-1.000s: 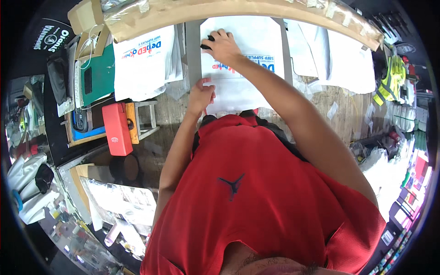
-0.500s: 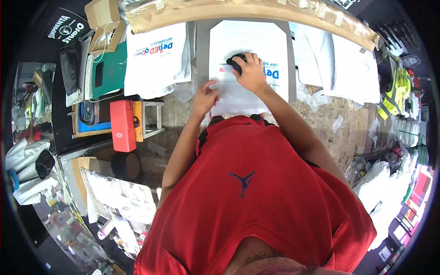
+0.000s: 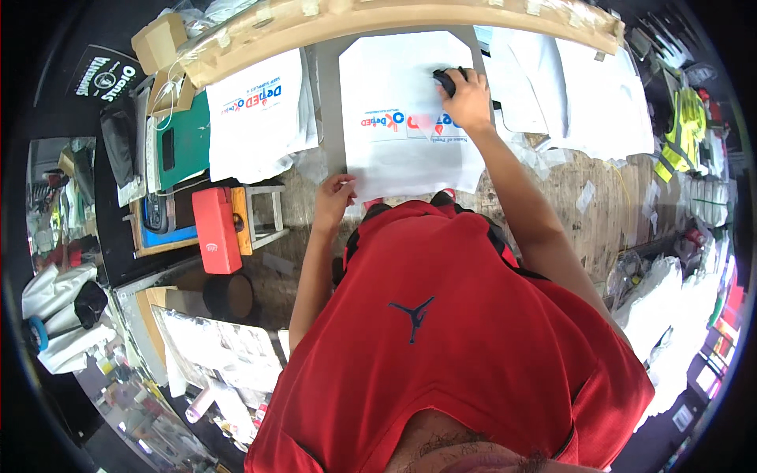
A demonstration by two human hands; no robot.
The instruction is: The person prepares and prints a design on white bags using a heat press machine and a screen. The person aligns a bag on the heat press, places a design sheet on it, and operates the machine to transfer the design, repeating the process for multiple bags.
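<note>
A white printed sheet (image 3: 410, 158) with angled far corners and blue and red print lies flat on a grey board (image 3: 330, 102) in front of me. My right hand (image 3: 467, 102) is closed round a small dark wad (image 3: 449, 79), which rests on the far right part of the sheet. Its exact kind is hidden by the fingers. At the near left corner of the sheet is my left hand (image 3: 335, 195), its fingers pinched together on the edge.
Printed white sheets (image 3: 256, 118) lie to the left, more white sheets (image 3: 591, 102) to the right. A cardboard-wrapped bar (image 3: 394, 24) runs across the far side. Left are a green board (image 3: 185, 146), a red box (image 3: 215, 229) and a wooden stool (image 3: 264, 213).
My right hand has slid the dark wad right and slightly away from me, uncovering the middle of the print. My left hand has moved nearer, to the sheet's near left corner.
</note>
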